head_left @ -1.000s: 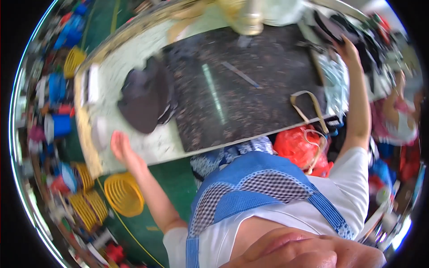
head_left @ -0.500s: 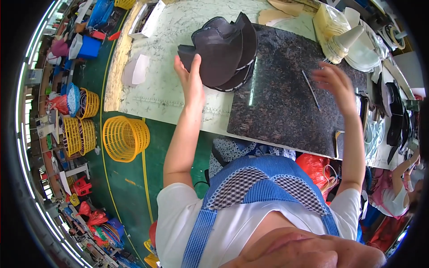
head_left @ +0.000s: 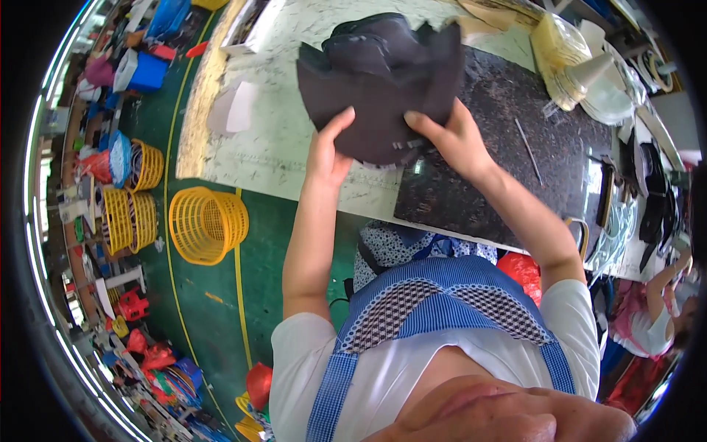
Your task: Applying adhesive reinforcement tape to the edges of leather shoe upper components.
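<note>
A stack of black cut pieces [head_left: 383, 103], leather-like with curved and notched edges, is held up over the worktable. My left hand [head_left: 329, 151] grips its lower left side, thumb on the upper face and fingers underneath. On the lower right side my right hand [head_left: 458, 144] grips it too, its thumb lying over the front face. Below and to the right of the stack lies a dark speckled stone slab [head_left: 501, 191]. A thin pen-like tool [head_left: 528, 151] rests on that slab, to the right of my right hand.
The pale worktable [head_left: 272, 147] carries a light cut piece [head_left: 239, 109] at left and a thread cone [head_left: 589, 77] at far right. A yellow basket [head_left: 208, 225] stands on the green floor [head_left: 213, 309]. Another person [head_left: 644, 324] is at the right edge.
My right hand has come left from above the slab and taken hold of the stack. The stack has shifted right and turned, now between both hands.
</note>
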`<state>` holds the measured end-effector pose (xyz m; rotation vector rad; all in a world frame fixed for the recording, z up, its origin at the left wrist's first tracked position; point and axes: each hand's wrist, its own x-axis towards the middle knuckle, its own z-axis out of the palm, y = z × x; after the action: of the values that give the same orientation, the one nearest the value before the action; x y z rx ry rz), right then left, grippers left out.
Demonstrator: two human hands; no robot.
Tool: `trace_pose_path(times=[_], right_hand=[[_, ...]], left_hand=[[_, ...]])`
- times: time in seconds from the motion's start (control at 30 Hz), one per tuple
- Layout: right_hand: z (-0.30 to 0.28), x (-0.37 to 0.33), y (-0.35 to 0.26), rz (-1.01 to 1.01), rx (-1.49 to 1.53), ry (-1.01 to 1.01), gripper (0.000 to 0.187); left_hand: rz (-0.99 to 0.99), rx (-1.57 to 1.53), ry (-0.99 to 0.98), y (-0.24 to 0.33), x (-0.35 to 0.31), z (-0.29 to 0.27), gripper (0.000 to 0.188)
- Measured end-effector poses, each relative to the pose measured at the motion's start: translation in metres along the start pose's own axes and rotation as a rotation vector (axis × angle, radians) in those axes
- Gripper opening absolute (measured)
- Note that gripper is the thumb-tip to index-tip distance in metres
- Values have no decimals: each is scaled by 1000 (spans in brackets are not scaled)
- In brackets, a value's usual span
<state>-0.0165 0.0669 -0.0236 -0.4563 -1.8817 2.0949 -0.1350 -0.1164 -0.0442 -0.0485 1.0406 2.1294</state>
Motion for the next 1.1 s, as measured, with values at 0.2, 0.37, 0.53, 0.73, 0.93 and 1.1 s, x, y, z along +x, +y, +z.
trace_pose_path(times=[0.2,0.37,0.53,0.73,0.93,1.1], right_hand=[[-85,-151,-40,244,30,81,43],[-104,-195,-22,522,-93,290,42],[-137,-234,-24,192,-501,36,31],[-222,-276,-43,179,-397,736,22],[-257,-241,-7,-257,-1591,576,22],[-235,-202,-120,52,-196,647,17]], left_hand=[[-43,443,-74,-71,-86,67,56],[-124,594,-155,-91,-80,91,39],[68,642,-155,-87,-76,83,37],[-47,658,-102,-78,-93,54,49],[550,1149,-77,-45,-74,59,51],[701,1173,-164,-16,-76,63,42]])
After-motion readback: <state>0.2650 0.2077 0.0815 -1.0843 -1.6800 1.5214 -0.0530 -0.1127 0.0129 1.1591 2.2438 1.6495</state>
